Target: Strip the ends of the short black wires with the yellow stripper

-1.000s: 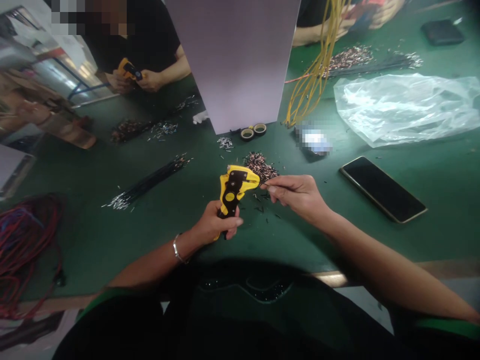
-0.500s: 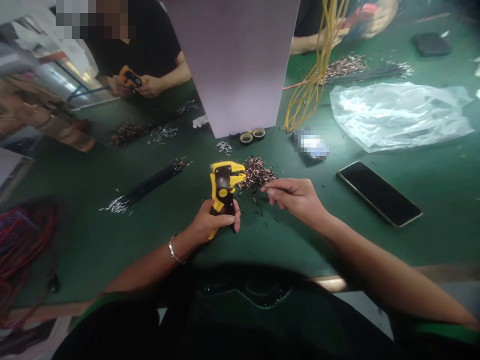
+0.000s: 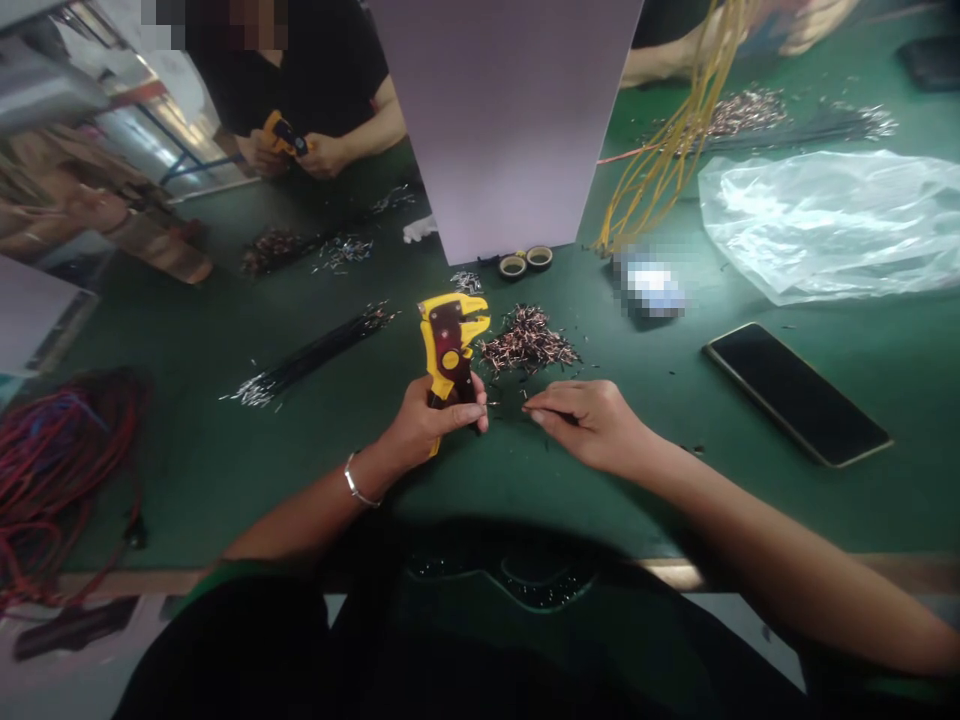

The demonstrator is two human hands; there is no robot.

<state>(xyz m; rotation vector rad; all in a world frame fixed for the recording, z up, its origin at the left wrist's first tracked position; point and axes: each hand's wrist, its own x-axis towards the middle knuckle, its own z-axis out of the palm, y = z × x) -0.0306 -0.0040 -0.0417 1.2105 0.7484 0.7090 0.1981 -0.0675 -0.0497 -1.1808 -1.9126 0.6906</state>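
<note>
My left hand [image 3: 420, 425] is wrapped round the handles of a yellow and black wire stripper [image 3: 448, 350], which stands upright with its jaws apart, pointing right. By the left thumb tip is a small light-tipped piece. To the right, my right hand [image 3: 592, 420] is closed in a pinch on a thin black wire [image 3: 559, 413], mostly hidden by the fingers. Between and beyond the hands lies a heap of short copper and black wire offcuts [image 3: 529, 340]. A bundle of black wires [image 3: 311, 355] with bare silvery ends rests to the left of the stripper.
A pale upright panel [image 3: 510, 130] stands ahead, with two tape rolls [image 3: 538, 259] at its foot. Rightward are a phone [image 3: 799, 393], a clear plastic bag [image 3: 832, 230] and yellow cables [image 3: 679, 160]. Red cables [image 3: 60, 480] are coiled at left. Across the table, a person [image 3: 300, 90] holds a similar tool.
My right hand has come back toward me, away from the offcut heap. The stripper in my left hand stays near the heap's left side. The camera view has shifted slightly.
</note>
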